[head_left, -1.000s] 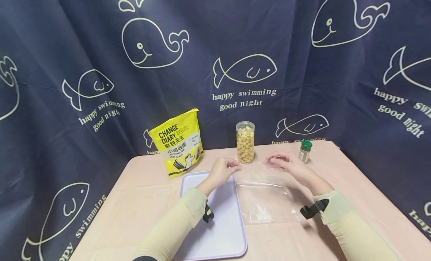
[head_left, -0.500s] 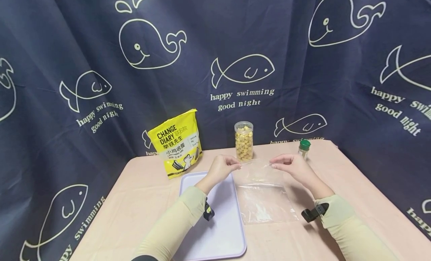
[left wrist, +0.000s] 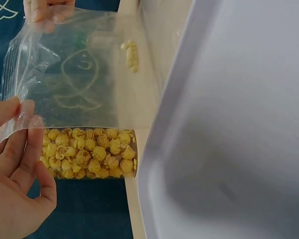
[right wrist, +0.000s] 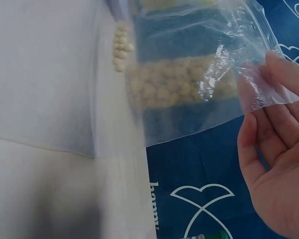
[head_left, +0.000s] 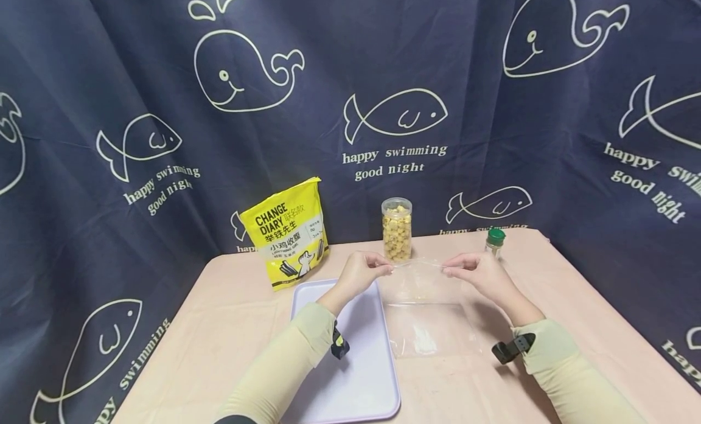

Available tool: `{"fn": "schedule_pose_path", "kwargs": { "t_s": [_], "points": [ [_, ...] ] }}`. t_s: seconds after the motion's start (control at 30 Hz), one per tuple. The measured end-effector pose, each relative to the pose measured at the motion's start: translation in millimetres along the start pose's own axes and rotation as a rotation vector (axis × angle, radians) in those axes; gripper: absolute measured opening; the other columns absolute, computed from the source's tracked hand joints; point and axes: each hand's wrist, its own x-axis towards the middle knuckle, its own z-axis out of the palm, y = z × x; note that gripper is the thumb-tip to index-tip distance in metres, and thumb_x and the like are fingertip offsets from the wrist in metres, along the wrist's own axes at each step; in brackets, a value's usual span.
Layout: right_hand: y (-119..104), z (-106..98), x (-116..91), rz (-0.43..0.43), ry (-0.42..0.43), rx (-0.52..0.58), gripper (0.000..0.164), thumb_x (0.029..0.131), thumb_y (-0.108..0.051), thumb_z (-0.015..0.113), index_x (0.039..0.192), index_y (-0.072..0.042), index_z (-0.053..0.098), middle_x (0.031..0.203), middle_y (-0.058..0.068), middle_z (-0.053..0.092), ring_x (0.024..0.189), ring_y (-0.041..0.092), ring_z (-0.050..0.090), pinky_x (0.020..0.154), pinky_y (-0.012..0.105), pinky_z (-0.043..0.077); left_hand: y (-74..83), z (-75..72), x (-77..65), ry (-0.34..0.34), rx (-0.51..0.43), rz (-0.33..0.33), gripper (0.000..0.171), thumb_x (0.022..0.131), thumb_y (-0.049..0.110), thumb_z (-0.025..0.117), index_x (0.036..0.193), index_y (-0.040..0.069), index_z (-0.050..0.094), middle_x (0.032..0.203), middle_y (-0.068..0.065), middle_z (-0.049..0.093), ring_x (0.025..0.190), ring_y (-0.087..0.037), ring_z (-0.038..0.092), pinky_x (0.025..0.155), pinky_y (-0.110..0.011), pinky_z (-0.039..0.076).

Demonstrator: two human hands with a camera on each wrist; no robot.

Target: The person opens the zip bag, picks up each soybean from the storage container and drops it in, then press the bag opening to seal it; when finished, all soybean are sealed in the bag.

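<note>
A clear zip bag [left wrist: 65,69] hangs between both hands, with a small cluster of pale, bean-like pieces [left wrist: 131,56] near its bottom. My left hand [head_left: 358,278] pinches one top corner between thumb and fingers. The opposite top corner is pinched by my right hand [head_left: 484,281]. Directly behind the bag stands a clear jar [head_left: 397,232] of yellow popcorn, partly seen through the plastic. Below the hands, a flat piece of clear plastic [head_left: 429,336] lies on the table; whether it is another bag I cannot tell.
A pale purple tray [head_left: 356,369] lies under the left forearm. At the back left a yellow snack bag [head_left: 287,235] stands upright. Behind my right hand is a small green-capped shaker bottle [head_left: 495,238]. A dark blue whale-print curtain [head_left: 306,144] borders the pink-covered table [head_left: 219,326].
My right hand has come in slightly, from loosely spread fingers to a pinch on the bag's corner. The bag's top edge is now stretched between the hands. My left hand has hardly moved.
</note>
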Motion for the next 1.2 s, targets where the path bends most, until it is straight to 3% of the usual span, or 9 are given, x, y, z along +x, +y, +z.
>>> {"fn": "schedule_pose_path", "kwargs": {
  "t_s": [0.27,0.47,0.63,0.8,0.9,1.07,1.2],
  "points": [
    [1.3,-2.7,0.3,-0.016,0.050,-0.046,0.016,0.090,-0.018,0.080,0.095,-0.003,0.079,0.085,0.003,0.077,0.082,0.008,0.071,0.082,0.016,0.049,3.6,-2.6,-1.1,-0.029,-0.036,0.016,0.010,0.091,0.013,0.078,0.093,0.004,0.080,0.085,-0.003,0.077,0.078,-0.008,0.071,0.074,-0.024,0.056],
    [0.8,-4.3,-0.5,-0.056,0.053,-0.062,0.011,0.090,-0.016,0.079,0.091,-0.005,0.079,0.080,0.002,0.076,0.078,0.010,0.070,0.080,0.018,0.049,6.9,-5.7,-3.9,-0.044,0.004,0.029,0.010,0.091,0.015,0.078,0.091,0.005,0.080,0.083,-0.001,0.076,0.077,-0.007,0.070,0.074,-0.024,0.056],
    [0.0,-6.5,-1.3,-0.077,0.063,-0.060,0.009,0.090,-0.012,0.078,0.088,-0.003,0.078,0.077,0.002,0.075,0.073,0.011,0.070,0.079,0.017,0.050,8.6,-5.3,-5.3,-0.063,-0.009,0.043,0.010,0.091,0.014,0.078,0.088,0.005,0.079,0.079,0.001,0.075,0.075,-0.007,0.069,0.073,-0.025,0.056],
    [-4.2,-5.4,-1.4,-0.042,0.042,-0.005,0.011,0.090,-0.010,0.078,0.091,0.001,0.077,0.079,0.006,0.076,0.073,0.013,0.071,0.078,0.018,0.053,6.2,-6.2,-4.5,-0.074,-0.005,0.054,0.009,0.092,0.012,0.077,0.086,0.005,0.078,0.077,0.000,0.074,0.073,-0.008,0.068,0.071,-0.025,0.054],
    [-7.5,-3.2,-0.8,-0.018,0.021,0.024,0.014,0.091,-0.011,0.078,0.093,0.003,0.077,0.083,0.009,0.076,0.076,0.012,0.072,0.079,0.019,0.054,2.9,-7.5,-2.3,-0.091,0.030,0.075,0.009,0.093,0.012,0.076,0.097,0.005,0.077,0.087,-0.001,0.076,0.080,-0.010,0.069,0.076,-0.027,0.055],
    [-11.6,0.5,-1.0,0.013,-0.005,0.048,0.016,0.091,-0.011,0.078,0.094,0.004,0.076,0.085,0.011,0.076,0.078,0.012,0.072,0.081,0.020,0.053,8.6,-2.4,4.9,-0.133,0.076,0.096,0.036,0.090,0.022,0.080,0.122,0.009,0.071,0.116,-0.006,0.072,0.102,-0.015,0.065,0.090,-0.031,0.053],
    [-11.3,4.1,-0.3,-0.001,-0.023,0.016,0.014,0.090,-0.012,0.078,0.091,0.002,0.077,0.081,0.007,0.076,0.077,0.012,0.071,0.081,0.020,0.052,25.7,12.3,13.9,-0.170,0.144,0.167,0.039,0.088,0.026,0.082,0.122,0.009,0.072,0.117,-0.004,0.072,0.105,-0.014,0.064,0.093,-0.033,0.052]
  ]
}}
